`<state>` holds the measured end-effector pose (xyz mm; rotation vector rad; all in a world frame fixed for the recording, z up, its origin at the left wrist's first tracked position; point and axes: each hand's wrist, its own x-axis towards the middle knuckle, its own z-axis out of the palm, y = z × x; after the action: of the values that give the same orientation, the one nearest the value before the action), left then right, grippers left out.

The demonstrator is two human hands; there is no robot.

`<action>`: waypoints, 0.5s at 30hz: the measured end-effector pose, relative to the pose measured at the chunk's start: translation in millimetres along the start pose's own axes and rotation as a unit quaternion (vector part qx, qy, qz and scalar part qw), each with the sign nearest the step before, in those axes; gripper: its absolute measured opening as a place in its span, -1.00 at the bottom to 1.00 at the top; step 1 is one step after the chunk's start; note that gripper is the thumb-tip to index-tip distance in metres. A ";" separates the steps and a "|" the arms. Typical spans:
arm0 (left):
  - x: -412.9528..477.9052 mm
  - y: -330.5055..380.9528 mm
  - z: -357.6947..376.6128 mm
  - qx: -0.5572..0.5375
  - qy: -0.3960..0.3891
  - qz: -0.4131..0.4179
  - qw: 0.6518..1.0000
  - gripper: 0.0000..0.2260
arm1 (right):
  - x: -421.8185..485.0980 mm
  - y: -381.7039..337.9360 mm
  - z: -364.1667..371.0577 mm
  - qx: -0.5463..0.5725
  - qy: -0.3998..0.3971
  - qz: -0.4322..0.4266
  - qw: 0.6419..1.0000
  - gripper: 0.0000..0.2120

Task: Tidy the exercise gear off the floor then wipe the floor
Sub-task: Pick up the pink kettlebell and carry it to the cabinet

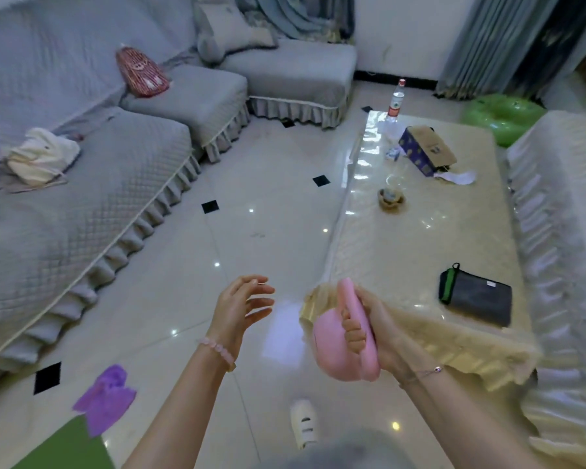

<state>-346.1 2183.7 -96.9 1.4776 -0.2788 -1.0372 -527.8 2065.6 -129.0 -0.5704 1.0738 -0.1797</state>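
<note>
One pink kettlebell [329,353], handle inside right fingers [352,335]

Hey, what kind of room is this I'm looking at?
Most likely a home living room: a grey covered sofa runs along the left, a low coffee table with a bottle on it stands at the right, and curtains hang at the back.

Floor [251,184]: glossy pale tiles; a purple cloth [106,399] touches a green mat [68,448]; a green inflatable [501,116] sits far off.
Table [420,252]: bottle [395,103], cardboard box [425,150], glass dish [391,198], black pouch [476,296].
Sofa [65,225]: cream bag [41,159], red bag [141,72].
</note>
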 end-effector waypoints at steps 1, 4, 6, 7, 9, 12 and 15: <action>14.9 9.7 -0.9 0.001 0.009 -0.001 1.000 -0.83 | 11.4 -16.6 9.3 -0.010 -0.002 0.002 1.000 -0.51; 57.9 36.5 -5.3 0.000 0.026 0.002 1.000 -0.83 | 43.9 -61.8 36.0 -0.030 -0.009 -0.009 0.999 -0.52; 86.1 50.7 -9.2 -0.003 0.030 0.002 1.000 -0.83 | 65.2 -88.2 50.6 -0.031 -0.014 -0.015 0.999 -0.52; 101.1 57.5 -10.7 -0.005 0.031 0.002 1.000 -0.83 | 75.3 -100.9 57.4 -0.030 -0.017 -0.018 0.999 -0.52; 131.9 70.1 -13.7 -0.011 0.032 0.001 0.999 -0.83 | 96.3 -124.4 69.9 -0.030 -0.018 -0.023 0.999 -0.53; 183.9 88.1 -17.0 -0.008 0.021 -0.008 1.000 -0.82 | 131.3 -154.8 87.2 -0.023 -0.009 -0.024 0.999 -0.55; 250.2 110.9 -22.1 0.014 -0.011 -0.016 1.000 -0.82 | 174.0 -181.7 103.7 0.001 0.009 -0.028 1.000 -0.55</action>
<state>-144.5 1997.7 -108.5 1.5004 -0.2876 -1.0803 -330.6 1878.1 -133.2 -0.5986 1.0759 -0.2342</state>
